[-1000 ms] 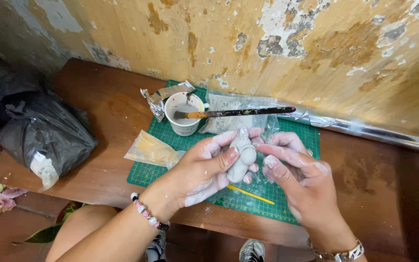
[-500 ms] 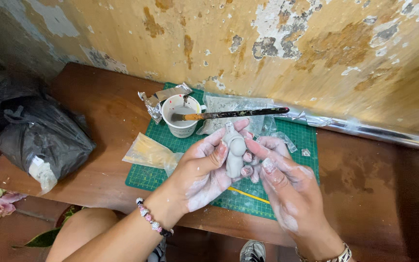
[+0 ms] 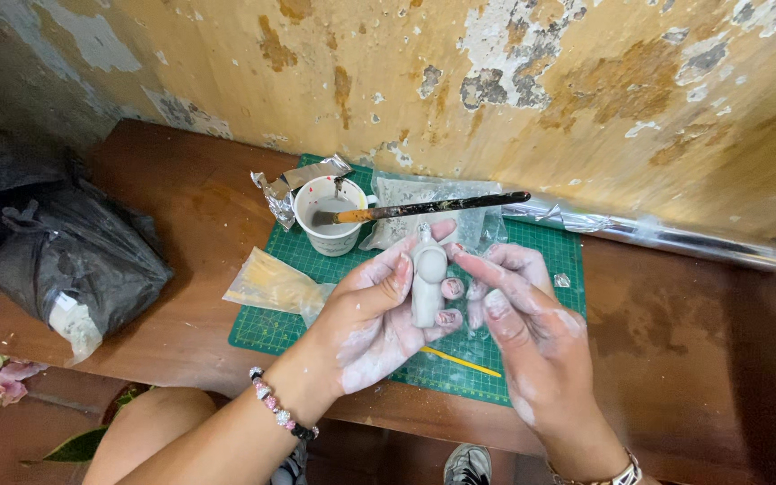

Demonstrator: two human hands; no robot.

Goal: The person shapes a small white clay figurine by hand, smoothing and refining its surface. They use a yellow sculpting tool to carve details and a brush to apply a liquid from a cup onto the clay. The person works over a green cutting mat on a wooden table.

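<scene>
My left hand (image 3: 372, 316) cradles a small grey clay figure (image 3: 427, 280), upright, with its fingers curled behind and beside it. My right hand (image 3: 521, 316) touches the figure from the right, its fingertips on the clay. Both hands are smeared with pale clay. They hover over a green cutting mat (image 3: 541, 241) on a brown wooden table (image 3: 190, 207).
A white cup (image 3: 331, 216) with a brush (image 3: 424, 209) laid across its rim stands at the mat's back. Crumpled foil (image 3: 291, 182), a clear plastic bag (image 3: 401, 199), a yellowish bag (image 3: 273, 283), a thin yellow stick (image 3: 464, 362), a foil roll (image 3: 666, 235) and a black bag (image 3: 74, 260) lie around.
Both hands have shifted slightly while turning and working the clay figure; the figure stays between them over the mat.
</scene>
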